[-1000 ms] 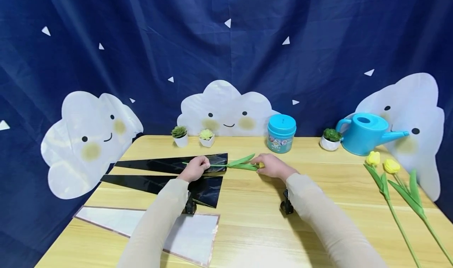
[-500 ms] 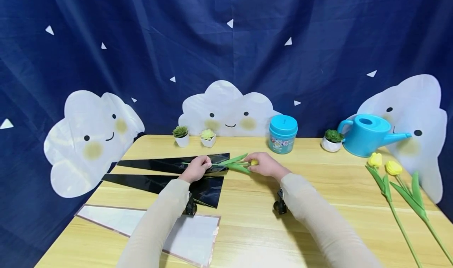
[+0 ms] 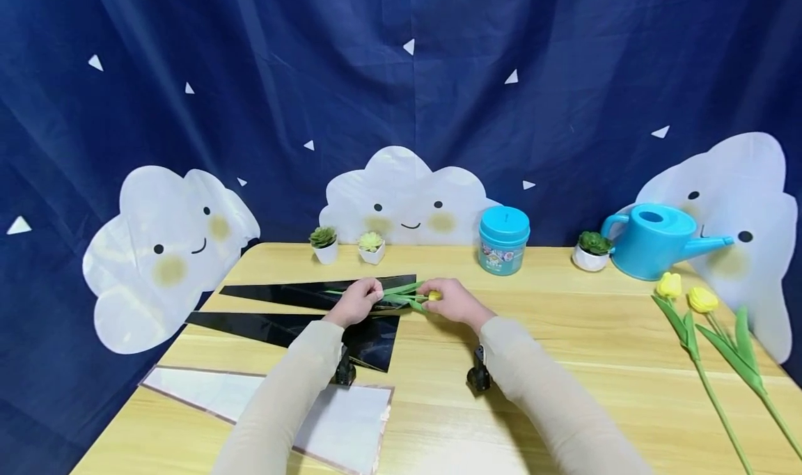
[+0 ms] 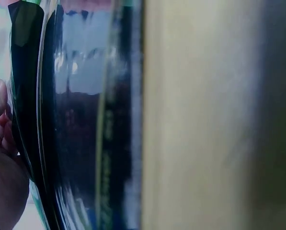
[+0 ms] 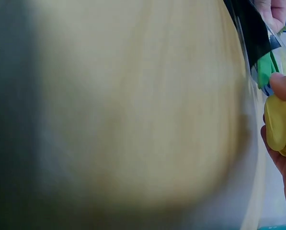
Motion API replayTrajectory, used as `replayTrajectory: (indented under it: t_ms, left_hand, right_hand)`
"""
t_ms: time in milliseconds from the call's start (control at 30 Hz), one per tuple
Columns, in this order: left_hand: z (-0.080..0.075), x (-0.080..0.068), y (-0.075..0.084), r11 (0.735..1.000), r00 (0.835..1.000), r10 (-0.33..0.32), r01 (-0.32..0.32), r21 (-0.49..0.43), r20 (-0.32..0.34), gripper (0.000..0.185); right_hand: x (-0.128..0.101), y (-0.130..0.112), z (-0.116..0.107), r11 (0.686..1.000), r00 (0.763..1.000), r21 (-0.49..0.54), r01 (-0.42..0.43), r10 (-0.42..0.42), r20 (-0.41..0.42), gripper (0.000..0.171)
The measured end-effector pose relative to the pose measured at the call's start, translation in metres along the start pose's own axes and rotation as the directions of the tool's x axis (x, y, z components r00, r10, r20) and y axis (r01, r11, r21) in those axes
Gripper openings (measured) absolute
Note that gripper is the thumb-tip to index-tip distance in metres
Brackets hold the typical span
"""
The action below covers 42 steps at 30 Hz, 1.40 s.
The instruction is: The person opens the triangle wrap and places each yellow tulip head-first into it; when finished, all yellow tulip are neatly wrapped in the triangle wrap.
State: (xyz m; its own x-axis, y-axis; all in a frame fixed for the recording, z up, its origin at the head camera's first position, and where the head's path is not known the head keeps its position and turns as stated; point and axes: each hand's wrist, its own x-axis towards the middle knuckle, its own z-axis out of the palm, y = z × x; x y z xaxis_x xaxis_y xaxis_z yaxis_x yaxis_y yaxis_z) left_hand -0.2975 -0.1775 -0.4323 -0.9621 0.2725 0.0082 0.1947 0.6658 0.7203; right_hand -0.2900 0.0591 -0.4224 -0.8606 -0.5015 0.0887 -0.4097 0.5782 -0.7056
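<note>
A yellow tulip (image 3: 434,295) with green leaves lies with its stem and most of its leaves in the upper black flower sleeve (image 3: 269,294). My right hand (image 3: 456,301) grips the tulip at its head; in the right wrist view the thumb lies just above the yellow bloom (image 5: 278,125). The left hand (image 3: 356,302) pinches the sleeve's film near its wide end. In the left wrist view black film (image 4: 27,86) stands beside the left hand (image 4: 4,167). Below lies a second black sleeve (image 3: 376,339), and nearer still a white sleeve with a brownish border (image 3: 344,419).
Two more yellow tulips (image 3: 669,285) lie on the table's right side. Along the back stand small potted succulents (image 3: 325,245), a blue lidded tub (image 3: 503,242) and a blue watering can (image 3: 654,245). A dark blue curtain (image 3: 464,127) hangs behind the table (image 3: 551,322).
My right hand has moved left with the tulip, whose leaves have slid into the upper black sleeve. The left hand has stayed at the sleeve. The head view has shifted slightly.
</note>
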Motion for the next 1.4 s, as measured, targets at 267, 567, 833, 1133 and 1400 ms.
replayTrajectory:
  t_ms: [267, 567, 833, 1133, 1400]
  left_hand:
    - [0.001, -0.003, -0.004, 1.000, 1.000, -0.027, 0.027, 0.008, -0.002, 0.016]
    - [-0.006, -0.004, -0.011, 0.998, 0.998, -0.064, 0.064, -0.014, 0.011, 0.016]
    - [-0.011, -0.009, -0.006, 0.997, 0.998, -0.063, 0.063, -0.033, 0.005, 0.015]
    - [-0.008, -0.005, -0.007, 0.996, 0.999, -0.051, 0.051, -0.079, 0.006, 0.015]
    - [-0.002, -0.003, 0.002, 0.991, 0.999, -0.036, 0.038, -0.126, 0.013, 0.017]
  right_hand:
    - [-0.004, 0.011, 0.000, 1.000, 1.000, -0.014, -0.007, 0.007, -0.003, 0.032]
    - [-0.016, 0.026, -0.020, 0.996, 1.000, 0.084, 0.014, -0.015, 0.018, 0.041]
    - [-0.021, 0.032, -0.015, 0.988, 0.999, 0.148, 0.032, -0.032, -0.001, 0.047]
    - [-0.014, 0.024, -0.007, 0.983, 0.992, 0.176, -0.042, 0.062, -0.106, 0.030]
    - [-0.006, 0.015, 0.004, 0.936, 0.968, 0.337, -0.100, 0.170, -0.186, 0.026]
